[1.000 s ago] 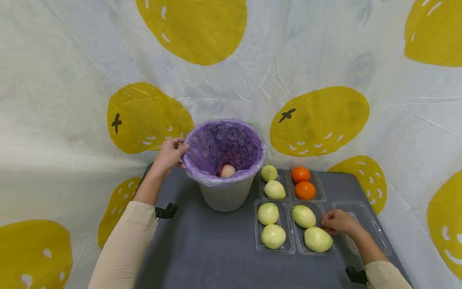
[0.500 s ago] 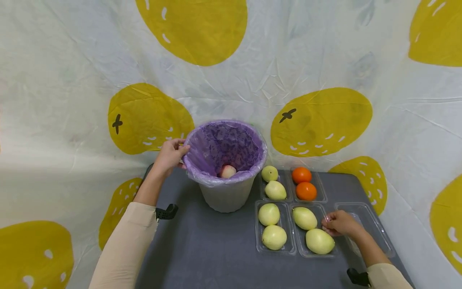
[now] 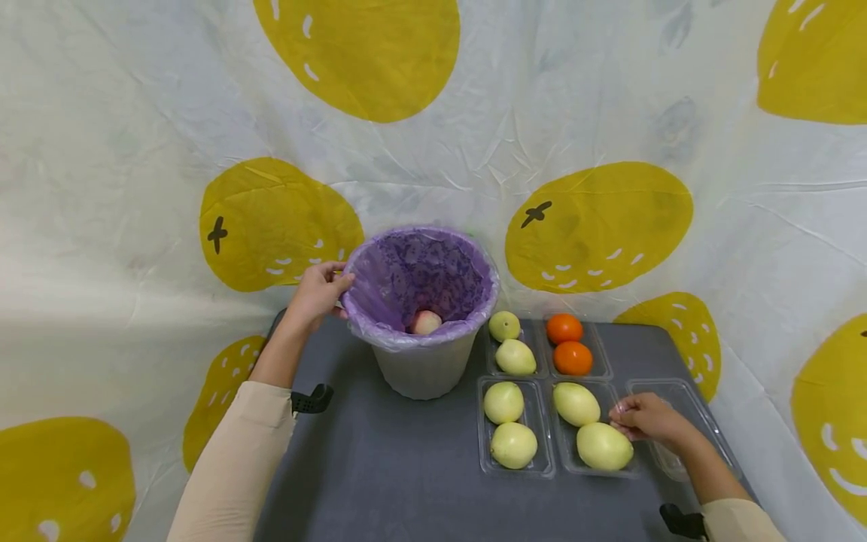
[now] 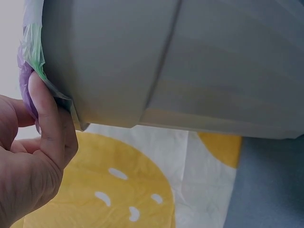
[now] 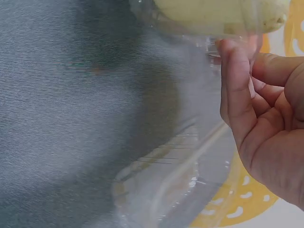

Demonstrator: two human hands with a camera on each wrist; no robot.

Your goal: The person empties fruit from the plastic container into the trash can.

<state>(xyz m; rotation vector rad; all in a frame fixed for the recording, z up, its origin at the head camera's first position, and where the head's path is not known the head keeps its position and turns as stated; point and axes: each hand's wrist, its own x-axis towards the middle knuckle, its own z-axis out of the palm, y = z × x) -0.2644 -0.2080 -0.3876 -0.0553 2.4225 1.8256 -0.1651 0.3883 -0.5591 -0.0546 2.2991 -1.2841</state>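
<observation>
At the bin's left side, my left hand (image 3: 318, 295) grips the rim, its fingers (image 4: 46, 111) curled round the edge and the purple bag liner (image 3: 375, 301). The pale grey bin (image 3: 425, 376) stands upright, and a pinkish-white peach-like fruit (image 3: 426, 322) lies inside it. My right hand (image 3: 646, 419) pinches the right edge of a transparent plastic tray (image 3: 568, 446) between thumb and fingers (image 5: 238, 76). Two pale yellow-green fruits, an upper one (image 3: 576, 404) and a lower one (image 3: 605, 446), sit in that tray. The right wrist view shows only part of the tray.
Left of the held tray, another tray (image 3: 482, 444) bears two pale yellow-green fruits. Behind are a tray (image 3: 493, 365) with two more and one (image 3: 605, 361) with two orange-red fruits. A further transparent tray (image 3: 704, 421) lies at the dark table's (image 3: 379, 474) right edge.
My right hand and the pinched tray with its two fruits have shifted slightly to the right. The left hand, the bin and the other trays keep their places.
</observation>
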